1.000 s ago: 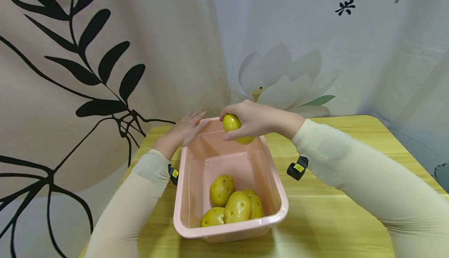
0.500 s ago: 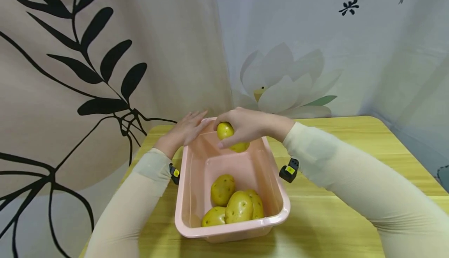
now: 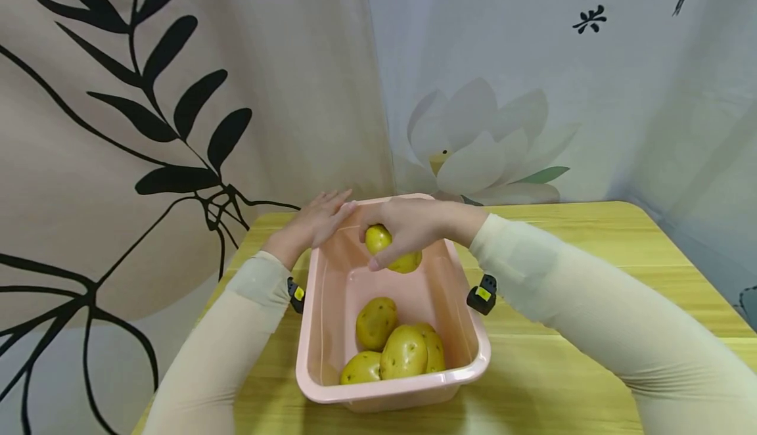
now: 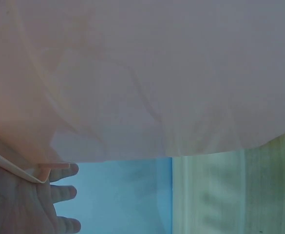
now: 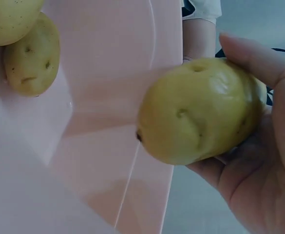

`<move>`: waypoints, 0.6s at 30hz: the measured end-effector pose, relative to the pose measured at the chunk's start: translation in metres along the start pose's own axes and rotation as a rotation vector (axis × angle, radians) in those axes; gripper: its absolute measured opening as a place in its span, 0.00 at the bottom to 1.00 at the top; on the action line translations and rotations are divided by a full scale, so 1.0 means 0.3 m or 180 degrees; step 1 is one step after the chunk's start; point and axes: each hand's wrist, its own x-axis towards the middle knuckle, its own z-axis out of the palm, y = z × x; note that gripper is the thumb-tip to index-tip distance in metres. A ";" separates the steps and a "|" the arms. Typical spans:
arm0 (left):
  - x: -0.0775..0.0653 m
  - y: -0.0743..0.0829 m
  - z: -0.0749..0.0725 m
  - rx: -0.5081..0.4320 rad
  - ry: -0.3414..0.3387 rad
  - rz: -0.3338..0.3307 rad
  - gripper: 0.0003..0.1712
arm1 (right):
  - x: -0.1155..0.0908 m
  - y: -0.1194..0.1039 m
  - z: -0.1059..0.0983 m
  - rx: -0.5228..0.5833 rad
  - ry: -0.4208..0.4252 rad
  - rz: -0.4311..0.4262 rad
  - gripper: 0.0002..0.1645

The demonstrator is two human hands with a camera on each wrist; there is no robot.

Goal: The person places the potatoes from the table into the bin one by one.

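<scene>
My right hand (image 3: 408, 225) grips a yellow potato (image 5: 200, 112) over the far end of a pink plastic basin (image 3: 393, 393). Thumb and fingers curl round its sides, as the right wrist view shows. At the basin's far left corner my left hand (image 3: 316, 220) rests on the rim with fingers straight. In the left wrist view those fingers (image 4: 63, 193) reach past the rim. Several potatoes lie at the near end of the basin, among them a front one (image 3: 404, 352) and one lying farther back (image 3: 376, 323).
The basin stands on a wood-grain table (image 3: 562, 330). Behind the table hangs a pale curtain (image 3: 307, 80) printed with dark leaves and a lotus. A small black camera (image 3: 481, 294) is on the right wrist, and another (image 3: 296, 295) on the left.
My right hand has come down and slightly left with the potato, closer to the basin's inside. The left hand stays on the rim. The potatoes in the basin have not moved.
</scene>
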 end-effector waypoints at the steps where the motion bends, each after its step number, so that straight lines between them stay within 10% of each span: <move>1: -0.001 0.001 -0.001 -0.0013 0.0016 0.0005 0.44 | 0.006 0.001 0.003 0.0031 -0.0047 -0.0035 0.25; 13: 0.008 -0.008 0.002 0.0011 0.0067 0.0025 0.41 | 0.053 0.008 0.033 0.0267 -0.0805 0.0035 0.20; 18: 0.004 -0.007 0.006 -0.0003 0.0080 0.0022 0.43 | 0.064 0.005 0.047 0.0887 -0.1143 0.0071 0.18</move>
